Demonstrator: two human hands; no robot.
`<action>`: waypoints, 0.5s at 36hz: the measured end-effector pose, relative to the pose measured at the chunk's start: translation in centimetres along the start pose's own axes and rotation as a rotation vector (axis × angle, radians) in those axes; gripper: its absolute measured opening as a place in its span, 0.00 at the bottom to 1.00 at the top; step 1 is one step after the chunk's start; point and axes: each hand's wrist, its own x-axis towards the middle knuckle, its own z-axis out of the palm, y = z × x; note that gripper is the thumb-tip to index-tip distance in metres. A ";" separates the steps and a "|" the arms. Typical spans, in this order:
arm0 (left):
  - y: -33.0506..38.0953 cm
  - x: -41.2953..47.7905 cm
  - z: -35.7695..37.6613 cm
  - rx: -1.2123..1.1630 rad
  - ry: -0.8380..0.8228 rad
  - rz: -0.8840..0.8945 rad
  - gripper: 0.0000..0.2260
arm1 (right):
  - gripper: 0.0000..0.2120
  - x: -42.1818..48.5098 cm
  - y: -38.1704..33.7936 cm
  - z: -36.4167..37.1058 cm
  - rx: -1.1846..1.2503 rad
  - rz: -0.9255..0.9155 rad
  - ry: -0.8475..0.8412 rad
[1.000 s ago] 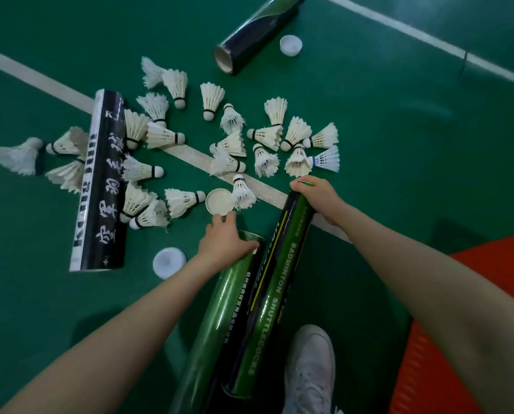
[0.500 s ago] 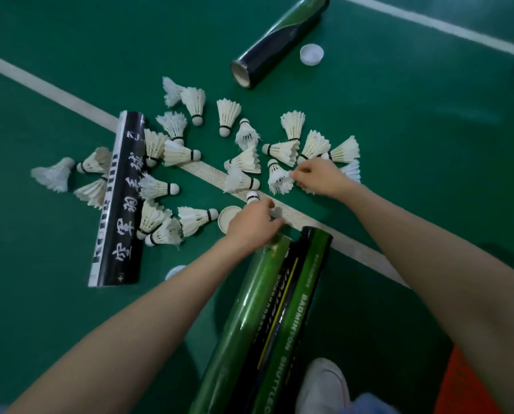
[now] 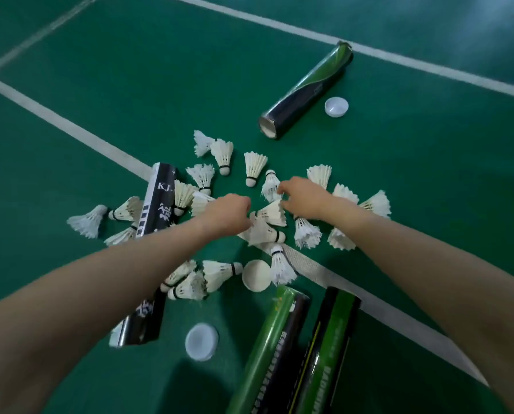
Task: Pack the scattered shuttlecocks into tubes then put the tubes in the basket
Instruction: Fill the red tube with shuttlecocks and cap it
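Many shuttlecocks [image 3: 254, 167] lie loose at 12 o'clock, being picked up. The right hand [image 3: 305, 198] pinches 1 shuttlecock [image 3: 272, 215]; the left hand [image 3: 229, 215] is curled, hold unclear. Next, it should go into the green tube [image 3: 267, 354] at 6 o'clock.

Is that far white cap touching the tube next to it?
Apart. The head view shows green floor between the white cap and the far tube.
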 end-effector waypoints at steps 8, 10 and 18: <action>-6.5 -0.1 -2.8 0.054 0.038 0.047 0.13 | 0.25 0.8 -3.3 2.8 -0.272 0.087 -0.264; -7.5 -0.7 -2.6 0.053 0.046 0.063 0.13 | 0.25 1.0 -4.1 2.9 -0.221 0.144 -0.254; -13.7 -3.5 3.3 -0.109 0.197 -0.094 0.31 | 0.04 3.5 -5.7 3.1 0.091 0.266 0.127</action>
